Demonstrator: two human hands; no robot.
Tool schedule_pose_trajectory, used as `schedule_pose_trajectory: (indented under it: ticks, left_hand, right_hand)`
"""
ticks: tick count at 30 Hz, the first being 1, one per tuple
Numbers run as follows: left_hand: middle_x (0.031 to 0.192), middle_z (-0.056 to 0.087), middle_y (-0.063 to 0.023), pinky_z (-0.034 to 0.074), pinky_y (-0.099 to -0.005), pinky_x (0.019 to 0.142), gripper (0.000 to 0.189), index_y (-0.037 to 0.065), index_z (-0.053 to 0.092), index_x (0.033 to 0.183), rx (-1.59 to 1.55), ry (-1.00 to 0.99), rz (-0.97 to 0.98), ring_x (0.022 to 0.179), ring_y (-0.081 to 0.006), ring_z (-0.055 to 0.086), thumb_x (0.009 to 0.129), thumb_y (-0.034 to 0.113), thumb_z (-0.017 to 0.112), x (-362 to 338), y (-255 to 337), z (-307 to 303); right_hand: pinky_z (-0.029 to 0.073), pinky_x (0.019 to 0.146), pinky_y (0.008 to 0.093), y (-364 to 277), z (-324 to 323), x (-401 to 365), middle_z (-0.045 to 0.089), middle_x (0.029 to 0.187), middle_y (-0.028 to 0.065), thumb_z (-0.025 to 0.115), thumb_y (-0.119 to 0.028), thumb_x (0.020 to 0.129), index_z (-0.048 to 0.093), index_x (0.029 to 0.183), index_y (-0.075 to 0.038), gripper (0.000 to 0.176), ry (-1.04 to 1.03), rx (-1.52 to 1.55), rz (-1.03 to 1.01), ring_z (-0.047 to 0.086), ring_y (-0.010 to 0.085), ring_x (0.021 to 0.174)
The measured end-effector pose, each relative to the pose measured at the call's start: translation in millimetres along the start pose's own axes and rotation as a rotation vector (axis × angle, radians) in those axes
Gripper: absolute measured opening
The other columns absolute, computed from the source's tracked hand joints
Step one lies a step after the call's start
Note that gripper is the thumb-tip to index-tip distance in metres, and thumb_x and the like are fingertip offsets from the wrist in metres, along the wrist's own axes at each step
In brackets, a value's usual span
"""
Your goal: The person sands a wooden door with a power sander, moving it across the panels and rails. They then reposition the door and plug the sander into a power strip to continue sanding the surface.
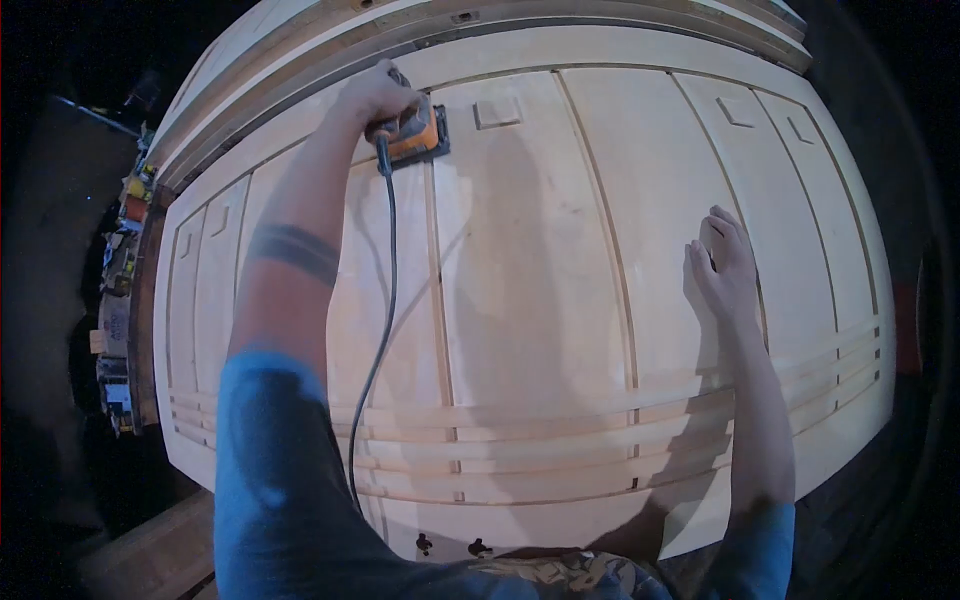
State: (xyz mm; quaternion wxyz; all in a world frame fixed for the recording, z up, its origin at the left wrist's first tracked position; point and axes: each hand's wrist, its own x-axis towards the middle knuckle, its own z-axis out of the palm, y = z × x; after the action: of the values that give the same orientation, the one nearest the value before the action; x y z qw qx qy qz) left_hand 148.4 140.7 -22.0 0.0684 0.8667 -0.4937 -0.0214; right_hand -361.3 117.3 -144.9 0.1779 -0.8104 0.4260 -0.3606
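My left hand (385,100) is wrapped round an orange and black power sander (415,148), with its base against the large pale wooden panel (530,300) near the far edge. A dark cord (392,250) runs from the sander back toward my body, along my left arm. Farther right, my right hand (727,265) rests on the panel beside a long groove, thumb apart from the fingers. Its fingertips are partly curled, and nothing held in them can be made out. Long grooves and several small raised blocks, such as one block (498,112) right of the sander, mark the panel.
Behind the panel lie more long wooden pieces (480,22). At the left, a dark-edged surface carries a cluttered row of containers and boxes (118,320). Slotted horizontal strips (545,440) cross the panel's near side. My shadow falls over its middle.
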Motion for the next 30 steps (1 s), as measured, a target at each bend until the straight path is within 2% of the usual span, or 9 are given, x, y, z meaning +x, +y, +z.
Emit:
schedule_pose_trajectory:
  ticks: [1, 4, 7, 8, 11, 16, 19, 25, 30]
  left_hand:
    - [0.118, 0.067, -0.0195, 0.052, -0.0403, 0.094, 0.071, 0.006, 0.057, 0.126, -0.007, -0.104, 0.011, 0.109, -0.0335, 0.065, 0.068, 0.042, 0.077, -13, -1, -7]
    - [0.116, 0.068, -0.0209, 0.050, -0.0424, 0.096, 0.067, 0.009, 0.057, 0.126, -0.091, -0.114, -0.013, 0.109, -0.0347, 0.065, 0.070, 0.042, 0.074, -71, 2, -11]
    - [0.113, 0.067, -0.0235, 0.051, -0.0431, 0.095, 0.064, 0.010, 0.057, 0.125, -0.047, -0.044, 0.054, 0.107, -0.0371, 0.065, 0.071, 0.041, 0.072, -121, -7, -13]
    - [0.113, 0.067, -0.0242, 0.051, -0.0434, 0.094, 0.065, 0.010, 0.057, 0.125, -0.047, -0.069, 0.024, 0.107, -0.0383, 0.065, 0.070, 0.040, 0.073, -135, -10, -16]
    - [0.111, 0.067, -0.0256, 0.052, -0.0441, 0.092, 0.066, 0.011, 0.056, 0.126, -0.047, -0.099, -0.018, 0.105, -0.0405, 0.065, 0.068, 0.038, 0.075, -150, -11, -26]
    - [0.111, 0.068, -0.0246, 0.052, -0.0435, 0.092, 0.065, 0.013, 0.056, 0.126, -0.075, -0.010, 0.074, 0.105, -0.0389, 0.066, 0.069, 0.038, 0.075, -116, -11, -13]
    - [0.119, 0.067, -0.0214, 0.050, -0.0418, 0.096, 0.071, 0.012, 0.056, 0.130, -0.064, -0.081, -0.011, 0.111, -0.0374, 0.064, 0.067, 0.040, 0.073, -78, 2, -13]
    - [0.121, 0.067, -0.0188, 0.051, -0.0393, 0.096, 0.074, 0.009, 0.057, 0.129, 0.024, -0.034, -0.046, 0.115, -0.0342, 0.063, 0.065, 0.043, 0.075, -1, 15, -6]
    - [0.122, 0.067, -0.0177, 0.051, -0.0383, 0.096, 0.078, 0.006, 0.057, 0.128, -0.024, -0.113, -0.070, 0.115, -0.0320, 0.063, 0.064, 0.044, 0.079, 45, 16, -4]
  right_hand:
    - [0.043, 0.107, 0.0393, -3, -1, 0, 0.054, 0.136, 0.0168, 0.071, -0.015, 0.084, 0.059, 0.120, -0.002, 0.041, 0.006, -0.009, 0.009, 0.051, 0.0319, 0.129]
    - [0.043, 0.106, 0.0391, -10, -4, -2, 0.055, 0.136, 0.0166, 0.072, -0.016, 0.083, 0.059, 0.120, -0.002, 0.041, 0.006, -0.033, 0.020, 0.052, 0.0318, 0.128]
    - [0.043, 0.106, 0.0403, -11, -6, -3, 0.056, 0.135, 0.0170, 0.072, -0.019, 0.083, 0.059, 0.119, -0.002, 0.043, 0.002, -0.066, -0.003, 0.052, 0.0323, 0.127]
    - [0.042, 0.106, 0.0409, -11, -5, -4, 0.056, 0.135, 0.0173, 0.072, -0.020, 0.083, 0.060, 0.119, -0.002, 0.043, 0.001, -0.084, -0.006, 0.052, 0.0327, 0.126]
    - [0.042, 0.106, 0.0423, -16, -5, 1, 0.056, 0.133, 0.0179, 0.072, -0.022, 0.082, 0.059, 0.119, -0.001, 0.044, 0.006, -0.135, 0.002, 0.052, 0.0344, 0.126]
    - [0.042, 0.104, 0.0439, -18, -4, 3, 0.056, 0.132, 0.0192, 0.072, -0.021, 0.081, 0.059, 0.118, 0.000, 0.045, -0.011, -0.225, -0.035, 0.052, 0.0364, 0.124]
    - [0.042, 0.104, 0.0450, -14, -2, 3, 0.056, 0.132, 0.0199, 0.071, -0.021, 0.081, 0.059, 0.117, 0.001, 0.044, -0.009, -0.200, -0.056, 0.052, 0.0370, 0.124]
    - [0.042, 0.105, 0.0460, -16, -3, 4, 0.056, 0.133, 0.0204, 0.072, -0.019, 0.081, 0.059, 0.116, -0.001, 0.042, -0.025, -0.144, -0.022, 0.051, 0.0375, 0.125]
    - [0.041, 0.105, 0.0464, -20, -5, 4, 0.054, 0.135, 0.0205, 0.071, -0.019, 0.081, 0.058, 0.118, -0.003, 0.042, -0.045, -0.131, 0.003, 0.051, 0.0371, 0.126]
